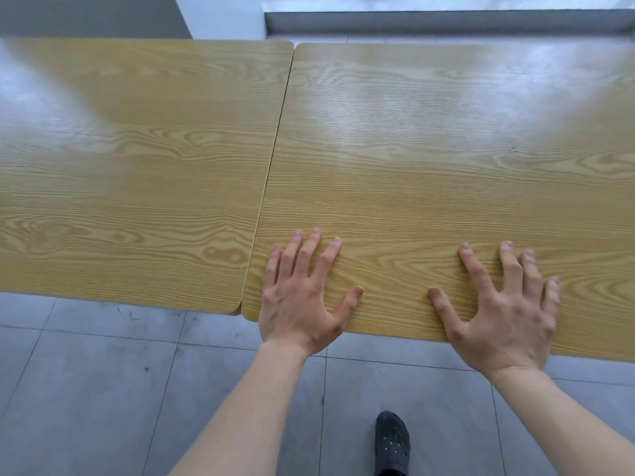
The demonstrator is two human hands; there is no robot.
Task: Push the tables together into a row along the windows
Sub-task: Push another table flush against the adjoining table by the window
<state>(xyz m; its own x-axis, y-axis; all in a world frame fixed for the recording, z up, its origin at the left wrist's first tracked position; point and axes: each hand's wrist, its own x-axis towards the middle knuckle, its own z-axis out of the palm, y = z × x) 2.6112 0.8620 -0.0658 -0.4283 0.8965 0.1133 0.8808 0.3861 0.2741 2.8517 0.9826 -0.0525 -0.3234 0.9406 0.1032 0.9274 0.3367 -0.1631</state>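
Observation:
Two light wood-grain tables stand side by side, the left table [137, 166] and the right table [429, 149], with only a thin seam between their edges. The right table's near edge sits slightly nearer to me than the left one's. My left hand [302, 297] lies flat on the right table near its front left corner, fingers spread. My right hand [505, 310] lies flat on the same table's near edge, fingers spread. Neither hand holds anything.
A grey window sill [446, 22] runs along the far side behind the tables, with a white wall column [223, 15] to its left. Grey floor tiles [103, 389] lie under me. My foot in a dark perforated shoe [391, 441] stands below the right table's edge.

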